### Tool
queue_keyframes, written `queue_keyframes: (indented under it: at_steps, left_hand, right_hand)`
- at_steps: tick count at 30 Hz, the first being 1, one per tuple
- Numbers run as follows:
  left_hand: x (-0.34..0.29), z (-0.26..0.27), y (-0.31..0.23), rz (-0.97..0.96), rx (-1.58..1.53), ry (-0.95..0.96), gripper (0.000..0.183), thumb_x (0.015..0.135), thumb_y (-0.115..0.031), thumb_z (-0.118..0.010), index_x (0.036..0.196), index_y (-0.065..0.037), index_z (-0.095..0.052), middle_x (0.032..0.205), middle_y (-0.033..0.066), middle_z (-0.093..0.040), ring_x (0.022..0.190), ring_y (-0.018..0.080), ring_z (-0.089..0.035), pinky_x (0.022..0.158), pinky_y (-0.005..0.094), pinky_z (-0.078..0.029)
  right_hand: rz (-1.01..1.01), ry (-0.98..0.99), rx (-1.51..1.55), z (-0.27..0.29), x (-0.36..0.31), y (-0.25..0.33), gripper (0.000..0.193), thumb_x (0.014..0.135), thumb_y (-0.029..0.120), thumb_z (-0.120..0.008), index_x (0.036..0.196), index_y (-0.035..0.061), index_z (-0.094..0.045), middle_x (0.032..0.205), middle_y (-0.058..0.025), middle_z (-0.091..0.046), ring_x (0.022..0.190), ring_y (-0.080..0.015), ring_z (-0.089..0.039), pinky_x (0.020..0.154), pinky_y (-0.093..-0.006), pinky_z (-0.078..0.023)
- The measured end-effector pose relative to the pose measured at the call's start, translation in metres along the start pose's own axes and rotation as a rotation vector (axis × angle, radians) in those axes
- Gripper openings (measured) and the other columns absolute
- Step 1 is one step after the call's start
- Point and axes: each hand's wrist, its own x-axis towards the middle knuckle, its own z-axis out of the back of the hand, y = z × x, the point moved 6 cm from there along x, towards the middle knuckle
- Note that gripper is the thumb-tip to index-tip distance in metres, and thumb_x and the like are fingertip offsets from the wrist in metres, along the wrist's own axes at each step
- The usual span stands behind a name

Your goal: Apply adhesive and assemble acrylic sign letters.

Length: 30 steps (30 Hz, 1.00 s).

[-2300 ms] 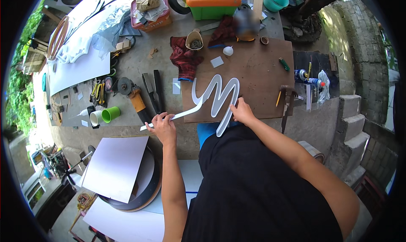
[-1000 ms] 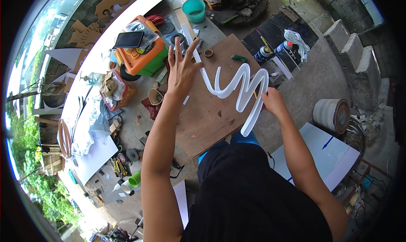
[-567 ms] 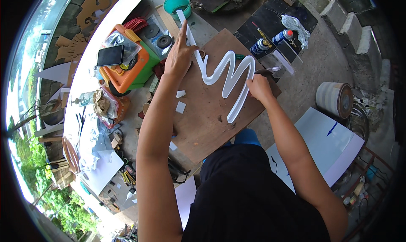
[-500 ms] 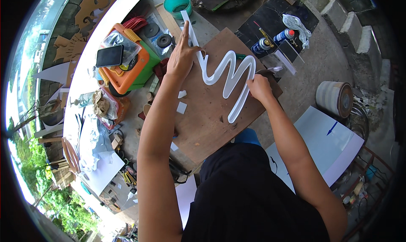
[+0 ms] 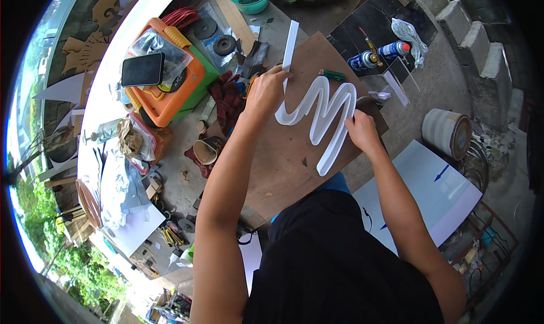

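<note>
A white wavy piece (image 5: 326,134), shaped like a looping letter with a raised edge strip, is over the brown wooden board (image 5: 272,171). Its loose strip end (image 5: 290,41) stands up past the curve at the upper left. My left hand (image 5: 266,93) is closed around this strip, just below its free end. At the right-hand bend, my right hand (image 5: 361,130) grips the edge of the piece with the fingers curled. Beyond the curves lies a green lighter (image 5: 331,75).
Upper right lie a torch on a gas canister (image 5: 362,62), a second canister (image 5: 394,50) and clear plastic (image 5: 411,41). At left stands an orange and green toolbox (image 5: 170,92) with a phone (image 5: 143,70) on top. A teal bucket (image 5: 249,1) sits at the back.
My left hand has gone from outstretched fingers along the strip to a closed grip lower on it. The strip's free end now leans rightward. My right hand stays at the same bend.
</note>
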Motion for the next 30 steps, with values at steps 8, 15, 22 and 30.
queue_keyframes:
  at_steps: [8,15,22,30]
  left_hand:
    - [-0.038,-0.006,0.007,0.091,-0.092,0.018,0.037,0.088,-0.001,-0.062,0.124,0.002,-0.071,0.130,0.0194,-0.070,0.102,0.0438,-0.071,0.093,0.0499,-0.058]
    - [-0.033,-0.014,0.013,0.095,-0.062,0.016,0.037,0.091,0.004,-0.059,0.125,0.002,-0.071,0.120,0.0234,-0.072,0.102,0.0433,-0.071,0.091,0.0488,-0.056]
    - [-0.034,-0.015,0.019,0.125,-0.078,0.002,0.039,0.090,0.007,-0.058,0.127,0.003,-0.070,0.124,0.0229,-0.071,0.107,0.0439,-0.070,0.094,0.0487,-0.056]
    - [-0.037,-0.016,0.019,0.105,-0.086,0.008,0.041,0.088,0.009,-0.059,0.127,0.004,-0.069,0.124,0.0234,-0.070,0.110,0.0444,-0.069,0.096,0.0486,-0.055]
  right_hand:
    - [0.005,0.016,-0.004,-0.014,-0.024,0.001,0.028,0.093,0.018,-0.060,0.092,-0.0092,-0.065,0.088,-0.0349,-0.069,0.090,-0.0538,-0.068,0.082,-0.0575,-0.054]
    - [-0.045,0.042,0.043,-0.031,-0.022,-0.021,0.029,0.094,0.019,-0.060,0.091,-0.0092,-0.065,0.087,-0.0352,-0.069,0.089,-0.0543,-0.068,0.081,-0.0578,-0.054]
    - [-0.038,0.041,0.025,-0.026,-0.024,-0.008,0.028,0.093,0.018,-0.061,0.091,-0.0088,-0.065,0.087,-0.0353,-0.069,0.090,-0.0544,-0.068,0.082,-0.0584,-0.053]
    - [-0.066,0.074,0.022,-0.031,-0.015,-0.012,0.027,0.094,0.018,-0.060,0.090,-0.0087,-0.064,0.089,-0.0353,-0.069,0.091,-0.0544,-0.068,0.083,-0.0580,-0.054]
